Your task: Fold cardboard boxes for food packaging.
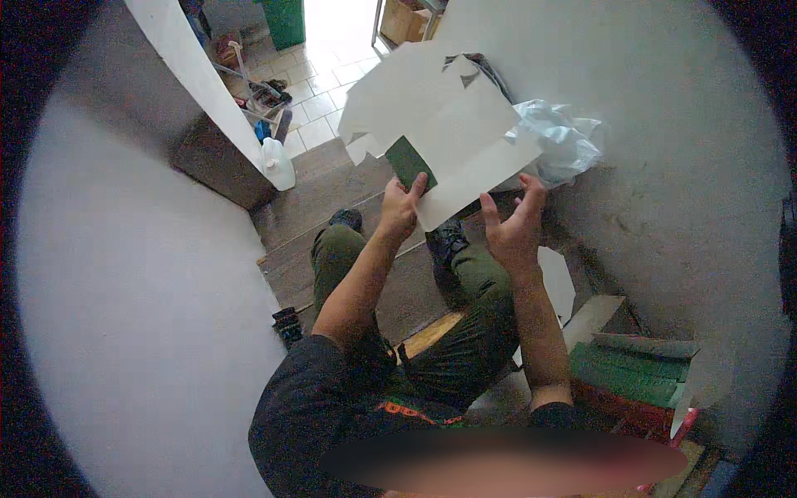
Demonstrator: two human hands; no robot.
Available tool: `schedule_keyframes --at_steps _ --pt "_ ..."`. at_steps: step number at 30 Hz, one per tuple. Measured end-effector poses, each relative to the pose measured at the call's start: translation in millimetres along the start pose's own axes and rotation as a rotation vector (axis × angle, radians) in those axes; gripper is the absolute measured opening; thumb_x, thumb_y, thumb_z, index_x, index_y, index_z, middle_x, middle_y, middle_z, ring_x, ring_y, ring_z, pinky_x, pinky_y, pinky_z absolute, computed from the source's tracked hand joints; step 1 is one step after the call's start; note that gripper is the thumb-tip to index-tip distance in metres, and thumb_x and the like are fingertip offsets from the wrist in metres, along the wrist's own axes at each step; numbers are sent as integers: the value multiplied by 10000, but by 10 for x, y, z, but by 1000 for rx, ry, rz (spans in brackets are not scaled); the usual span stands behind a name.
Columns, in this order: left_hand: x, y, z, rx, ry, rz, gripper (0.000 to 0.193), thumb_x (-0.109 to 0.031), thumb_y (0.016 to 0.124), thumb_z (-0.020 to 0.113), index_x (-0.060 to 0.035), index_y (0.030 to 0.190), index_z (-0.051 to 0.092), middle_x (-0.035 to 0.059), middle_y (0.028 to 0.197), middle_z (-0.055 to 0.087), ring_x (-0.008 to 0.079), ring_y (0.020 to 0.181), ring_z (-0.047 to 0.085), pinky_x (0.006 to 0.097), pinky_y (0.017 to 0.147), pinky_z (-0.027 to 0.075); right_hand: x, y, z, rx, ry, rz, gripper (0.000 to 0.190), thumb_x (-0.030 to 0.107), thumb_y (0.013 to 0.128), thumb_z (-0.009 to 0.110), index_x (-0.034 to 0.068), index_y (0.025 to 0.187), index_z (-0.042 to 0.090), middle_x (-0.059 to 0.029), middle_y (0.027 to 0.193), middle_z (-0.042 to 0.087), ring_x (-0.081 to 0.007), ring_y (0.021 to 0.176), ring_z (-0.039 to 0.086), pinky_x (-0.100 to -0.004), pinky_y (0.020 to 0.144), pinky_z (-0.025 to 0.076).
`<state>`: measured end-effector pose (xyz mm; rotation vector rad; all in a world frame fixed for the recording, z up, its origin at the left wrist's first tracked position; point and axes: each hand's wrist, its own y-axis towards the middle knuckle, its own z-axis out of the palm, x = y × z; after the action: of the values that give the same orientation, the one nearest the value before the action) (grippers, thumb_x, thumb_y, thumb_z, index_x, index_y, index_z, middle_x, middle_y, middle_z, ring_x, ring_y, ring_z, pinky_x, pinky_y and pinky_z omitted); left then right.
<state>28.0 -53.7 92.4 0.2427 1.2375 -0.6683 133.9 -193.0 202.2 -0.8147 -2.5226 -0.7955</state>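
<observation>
My left hand pinches a small dark green rectangular piece under its thumb, at the near left corner of a large white sheet. The sheet looks like thin card or paper, with cut or folded flaps along its edges. Whether my left fingers also grip the sheet from below cannot be seen. My right hand is raised just off the sheet's near right edge, fingers apart and nothing in it. Behind the sheet's right side lies a crumpled clear plastic bag, partly covered.
An opened cardboard box with green packs stands at the lower right by the wall. A translucent plastic jug is at the end of the left wall. Wooden steps or boards lead down to a tiled floor.
</observation>
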Motion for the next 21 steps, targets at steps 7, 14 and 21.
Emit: schedule_keyframes --at_steps 7,14,21 --pt "100 -18 76 39 190 86 480 -419 866 622 9 1070 549 119 968 652 197 899 617 346 791 486 160 -88 -27 268 444 -67 863 345 801 686 -24 1396 183 -239 1339 353 -310 1247 380 -413 1012 349" --pt "353 -33 147 167 651 53 549 -456 838 623 23 1091 530 217 981 625 343 903 620 394 803 478 99 -48 28 196 320 -313 508 37 790 503 76 1292 435 -195 1417 343 -392 1295 353 -432 1056 322" --pt "270 62 -44 387 -715 -305 321 -259 898 590 -8 1091 539 97 1024 617 222 935 601 360 829 474 17 -116 138 662 288 -322 541 -126 715 432 55 1223 466 -140 1362 430 -353 1229 448 -376 1040 360"
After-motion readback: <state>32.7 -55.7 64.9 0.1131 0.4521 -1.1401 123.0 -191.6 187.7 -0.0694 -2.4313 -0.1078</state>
